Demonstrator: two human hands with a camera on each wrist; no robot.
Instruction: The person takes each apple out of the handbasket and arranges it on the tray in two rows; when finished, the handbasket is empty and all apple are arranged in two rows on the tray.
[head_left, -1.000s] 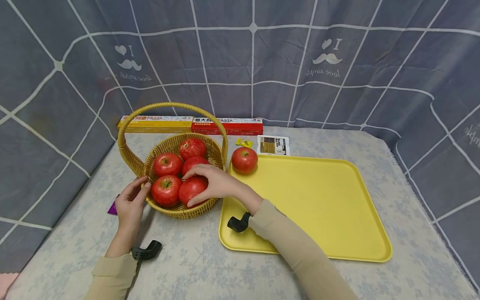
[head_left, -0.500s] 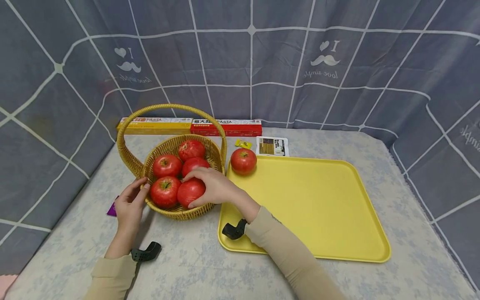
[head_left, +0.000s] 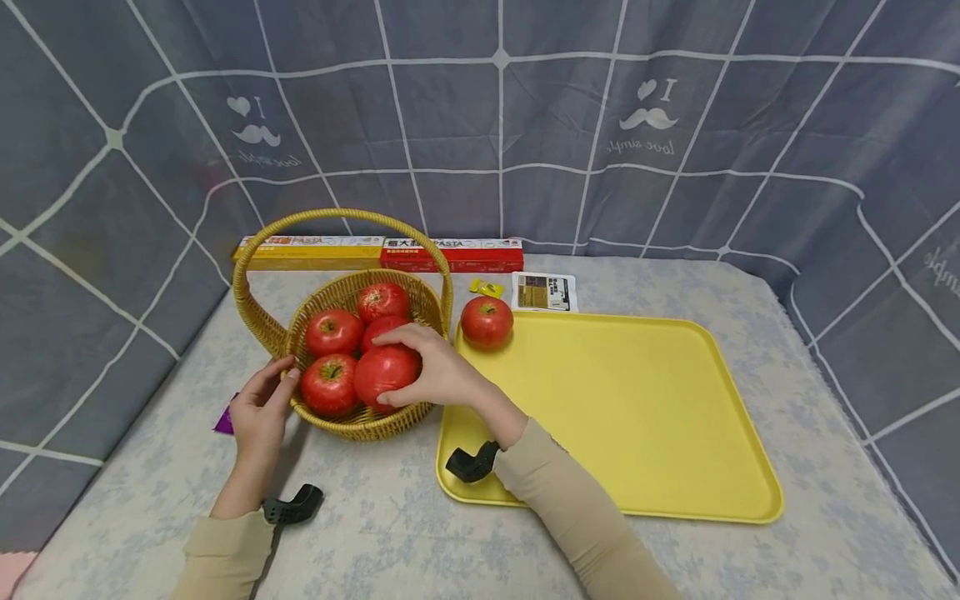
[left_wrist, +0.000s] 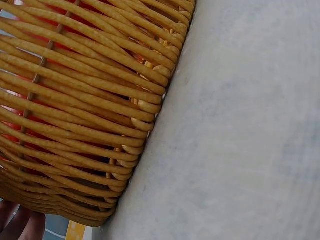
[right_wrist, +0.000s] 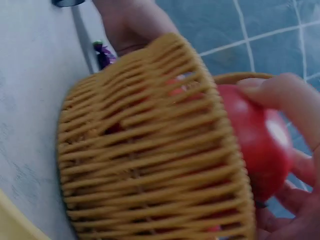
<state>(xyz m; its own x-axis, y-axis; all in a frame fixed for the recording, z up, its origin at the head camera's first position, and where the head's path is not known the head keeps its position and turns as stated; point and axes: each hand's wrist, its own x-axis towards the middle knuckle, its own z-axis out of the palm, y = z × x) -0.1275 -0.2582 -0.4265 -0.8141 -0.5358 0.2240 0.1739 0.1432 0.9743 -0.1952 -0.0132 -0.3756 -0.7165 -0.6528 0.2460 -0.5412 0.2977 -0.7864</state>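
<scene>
In the head view a woven wicker basket (head_left: 367, 429) with a tall arched handle stands at left, holding several red apples (head_left: 332, 385). My left hand (head_left: 258, 408) pinches the basket's left rim between thumb and fingers. With my right hand (head_left: 442, 371) I grip the front-right apple (head_left: 384, 377), thumb on the near side and fingers over the top. That apple (right_wrist: 262, 142) bulges above the rim in the right wrist view, partly hidden by the weave. Basket weave (left_wrist: 85, 100) fills much of the left wrist view, where only some left fingertips (left_wrist: 22, 225) show.
A yellow tray (head_left: 615, 408) lies right of the basket, with one apple (head_left: 487, 323) at its back-left corner. Behind stand a yellow pasta box (head_left: 311, 254) and a red pasta box (head_left: 453, 256). A small yellow packet (head_left: 487, 288), a white pouch (head_left: 546, 292) and a purple packet (head_left: 227, 419) lie about.
The front-right apple has risen slightly in the basket with my right hand, now covering more of the apple behind it. My left hand keeps its place on the rim.
</scene>
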